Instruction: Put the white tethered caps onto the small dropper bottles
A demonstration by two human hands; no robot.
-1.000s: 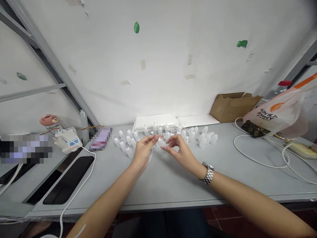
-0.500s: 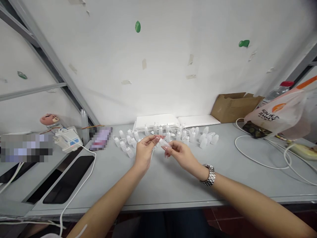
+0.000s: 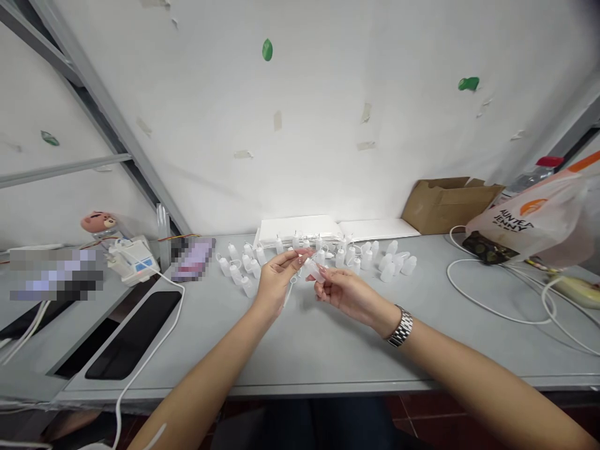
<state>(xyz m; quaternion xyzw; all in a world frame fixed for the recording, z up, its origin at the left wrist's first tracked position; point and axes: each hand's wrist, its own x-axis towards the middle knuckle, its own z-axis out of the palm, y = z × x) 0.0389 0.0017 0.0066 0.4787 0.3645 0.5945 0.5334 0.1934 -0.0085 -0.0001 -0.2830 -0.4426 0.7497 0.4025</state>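
Observation:
A small translucent plastic squeeze bottle (image 3: 313,270) is held tilted above the table, between my two hands. My right hand (image 3: 349,292) has its fingers closed round the body of the bottle. The fingers of my left hand (image 3: 279,278) pinch the cap end, and the fingertips hide most of that part. Below the left fingers hangs a thin white strap with a small ring (image 3: 293,281). Behind both hands stand several similar small bottles (image 3: 247,286), many with thin needle-like tips and looped straps. A few bottles at the right (image 3: 387,271) show no such tips.
White flat sheets (image 3: 300,228) lie against the wall. At the right are a cardboard box (image 3: 452,209), a plastic bag (image 3: 529,215) and looped white cable (image 3: 487,315). A dark phone (image 3: 135,334), a white power adapter (image 3: 131,259) and another cable are at the left.
The bottle has turned slightly between my hands, and my right fingers have shifted their hold on its body. The whole view has moved a little.

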